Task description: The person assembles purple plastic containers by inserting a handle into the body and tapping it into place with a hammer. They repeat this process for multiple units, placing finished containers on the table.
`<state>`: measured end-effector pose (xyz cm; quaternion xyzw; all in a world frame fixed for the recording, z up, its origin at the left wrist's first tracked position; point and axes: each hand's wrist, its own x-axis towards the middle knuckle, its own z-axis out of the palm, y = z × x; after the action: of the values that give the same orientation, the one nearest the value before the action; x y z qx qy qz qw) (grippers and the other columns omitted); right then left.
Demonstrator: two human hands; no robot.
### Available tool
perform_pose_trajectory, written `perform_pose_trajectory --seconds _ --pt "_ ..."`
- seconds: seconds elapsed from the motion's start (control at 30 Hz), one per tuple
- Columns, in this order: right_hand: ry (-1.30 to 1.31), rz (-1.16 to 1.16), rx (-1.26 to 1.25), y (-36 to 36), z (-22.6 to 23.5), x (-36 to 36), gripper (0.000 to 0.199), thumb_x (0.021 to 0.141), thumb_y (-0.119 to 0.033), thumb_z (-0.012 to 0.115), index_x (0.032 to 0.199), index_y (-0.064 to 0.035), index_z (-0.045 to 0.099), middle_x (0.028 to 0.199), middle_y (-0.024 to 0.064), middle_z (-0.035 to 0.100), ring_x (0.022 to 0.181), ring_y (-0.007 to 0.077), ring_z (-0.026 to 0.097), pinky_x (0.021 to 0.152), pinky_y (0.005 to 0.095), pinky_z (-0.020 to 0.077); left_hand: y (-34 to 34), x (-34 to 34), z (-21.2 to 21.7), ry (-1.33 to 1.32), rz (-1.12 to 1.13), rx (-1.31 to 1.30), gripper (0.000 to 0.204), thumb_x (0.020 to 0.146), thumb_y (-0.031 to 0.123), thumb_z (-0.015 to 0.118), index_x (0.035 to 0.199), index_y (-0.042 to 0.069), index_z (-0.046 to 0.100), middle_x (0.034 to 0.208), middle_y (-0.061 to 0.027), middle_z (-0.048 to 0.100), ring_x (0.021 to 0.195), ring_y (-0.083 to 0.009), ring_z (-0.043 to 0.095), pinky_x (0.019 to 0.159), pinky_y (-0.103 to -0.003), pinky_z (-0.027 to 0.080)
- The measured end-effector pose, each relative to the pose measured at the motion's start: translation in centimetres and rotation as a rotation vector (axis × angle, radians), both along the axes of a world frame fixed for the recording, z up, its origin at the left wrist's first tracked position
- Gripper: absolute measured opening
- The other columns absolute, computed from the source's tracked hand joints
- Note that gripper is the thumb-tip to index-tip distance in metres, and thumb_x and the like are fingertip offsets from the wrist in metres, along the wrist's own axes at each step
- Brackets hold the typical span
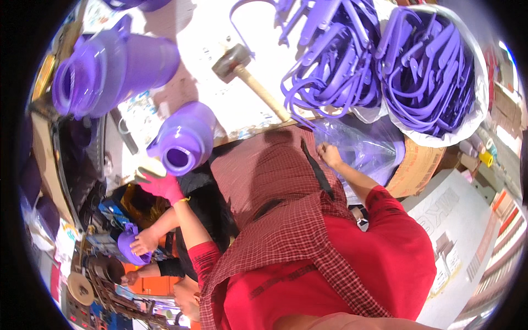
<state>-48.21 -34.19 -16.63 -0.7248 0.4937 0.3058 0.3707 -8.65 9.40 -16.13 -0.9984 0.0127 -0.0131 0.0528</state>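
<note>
My left hand, in a pink glove, is beside the mouth of a purple jug-like body. Its fingers look stretched out, next to a pale rounded thing that I cannot make out. My bare right hand is low by the table edge with its fingers curled in. Clear plastic wrap over purple parts lies right beside it; whatever the fingers hold is hidden. A mallet with a dark head and a wooden handle rests on the white table. A larger purple vessel lies at the far left.
Purple strap-like handles are heaped on the table's right side. More fill a white-lined container at the far right. A cardboard box stands below it. At lower left, another person's hand touches a purple jug.
</note>
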Motion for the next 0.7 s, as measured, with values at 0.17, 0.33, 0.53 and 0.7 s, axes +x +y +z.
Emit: perform_pose_trajectory --seconds 0.17,0.33,0.53,0.7 --pt "-0.025 0.252 0.025 2.7 -9.3 -6.7 0.018 0.091 -0.011 0.055 0.100 -0.0047 0.069 0.088 0.0177 0.072 0.081 0.0332 0.071 0.074 0.0445 0.0558 2.5 2.2 5.7 0.252 -0.155 -0.545 0.078 0.085 0.034 0.075 0.146 -0.002 0.043 0.146 -0.0261 0.046 0.134 -0.0382 0.044 0.114 -0.045 0.033" --pt "-0.073 0.810 -0.199 7.4 -17.4 -1.0 0.033 0.095 -0.019 0.050 0.124 -0.0052 0.059 0.126 0.0207 0.062 0.116 0.0350 0.061 0.097 0.0462 0.0483 -0.2 1.9 13.0 0.163 0.027 -0.761 0.055 0.094 0.016 0.065 0.144 -0.001 0.047 0.146 -0.0171 0.051 0.133 -0.0272 0.047 0.110 -0.038 0.038" --pt "0.291 0.837 -0.087 -3.6 -15.6 -0.6 0.032 0.094 -0.019 0.052 0.121 -0.0075 0.063 0.125 0.0142 0.063 0.111 0.0279 0.062 0.095 0.0423 0.0492 -4.1 3.4 16.0 0.237 -0.231 -0.591 0.050 0.095 0.010 0.062 0.143 0.000 0.049 0.144 -0.0145 0.052 0.131 -0.0250 0.048 0.111 -0.039 0.036" --pt "0.769 0.903 -0.421 -13.8 -3.3 -10.1 0.028 0.093 -0.020 0.053 0.111 -0.0103 0.072 0.118 0.0119 0.068 0.108 0.0258 0.065 0.091 0.0420 0.0506 -3.6 6.6 14.0 0.376 -0.128 -0.816 0.053 0.093 0.004 0.061 0.144 0.001 0.049 0.147 -0.0126 0.049 0.131 -0.0245 0.048 0.111 -0.038 0.037"
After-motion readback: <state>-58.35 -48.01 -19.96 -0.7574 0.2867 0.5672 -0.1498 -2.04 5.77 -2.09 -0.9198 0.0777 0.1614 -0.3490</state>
